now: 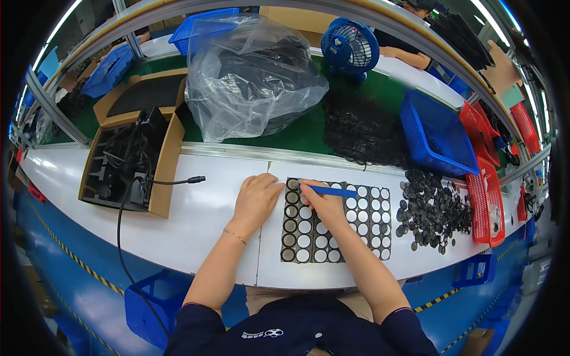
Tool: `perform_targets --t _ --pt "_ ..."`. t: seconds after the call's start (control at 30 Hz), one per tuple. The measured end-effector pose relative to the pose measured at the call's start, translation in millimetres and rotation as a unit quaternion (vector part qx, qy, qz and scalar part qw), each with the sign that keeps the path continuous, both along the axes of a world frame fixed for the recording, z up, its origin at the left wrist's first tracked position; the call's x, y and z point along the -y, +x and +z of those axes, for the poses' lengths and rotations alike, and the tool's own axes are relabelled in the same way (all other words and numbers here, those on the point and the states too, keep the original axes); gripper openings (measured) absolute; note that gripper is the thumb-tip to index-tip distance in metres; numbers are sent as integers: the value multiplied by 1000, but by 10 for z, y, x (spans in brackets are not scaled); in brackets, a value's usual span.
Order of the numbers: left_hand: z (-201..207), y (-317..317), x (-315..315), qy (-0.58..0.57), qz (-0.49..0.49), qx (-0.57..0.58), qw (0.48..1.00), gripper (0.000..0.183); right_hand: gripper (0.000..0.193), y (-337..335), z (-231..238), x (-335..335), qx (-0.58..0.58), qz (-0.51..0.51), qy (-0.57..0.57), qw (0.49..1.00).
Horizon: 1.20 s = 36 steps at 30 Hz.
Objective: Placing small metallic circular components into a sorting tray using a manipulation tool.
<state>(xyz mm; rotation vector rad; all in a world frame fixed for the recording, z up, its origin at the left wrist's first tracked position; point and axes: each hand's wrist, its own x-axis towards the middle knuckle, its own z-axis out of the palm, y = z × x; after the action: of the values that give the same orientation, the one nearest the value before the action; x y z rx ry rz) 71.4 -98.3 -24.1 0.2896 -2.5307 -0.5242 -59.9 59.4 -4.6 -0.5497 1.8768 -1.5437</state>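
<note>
A flat rectangular tray (339, 257) lies on the white bench in front of me, with rows of round cells. White discs fill most cells; the leftmost column shows dark rings with dull centres. My right hand (323, 204) is over the tray's upper left part, fingers closed round a slim blue stick-like tool (335, 191). The tool's tip is near the top of the left column, partly hidden by the fingers. My left hand (255, 199) rests on the bench at the tray's upper left corner, fingers spread and holding nothing.
Loose black round pieces (430, 207) are heaped right of the tray, beside a red basket (487, 204). Behind are a blue basket (439, 136), black strands (365, 130), a blue fan (350, 47) and a clear plastic bag (249, 83). A cardboard box (160, 190) holds black cables at left.
</note>
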Motion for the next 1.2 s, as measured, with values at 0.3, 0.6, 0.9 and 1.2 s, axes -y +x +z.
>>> perform_targets --t 0.3,0.6,0.9,1.2 --pt "55 89 -62 -67 20 74 995 23 28 23 -54 151 -26 17 15 999" --pt "88 121 -291 -131 42 182 974 39 22 38 -120 170 -260 28 11 965" --pt "109 204 -385 -135 69 191 970 47 19 -885 75 -812 -669 -186 104 712" --pt "146 432 -450 -108 28 204 973 49 33 20 185 -600 -42 -40 0 998"
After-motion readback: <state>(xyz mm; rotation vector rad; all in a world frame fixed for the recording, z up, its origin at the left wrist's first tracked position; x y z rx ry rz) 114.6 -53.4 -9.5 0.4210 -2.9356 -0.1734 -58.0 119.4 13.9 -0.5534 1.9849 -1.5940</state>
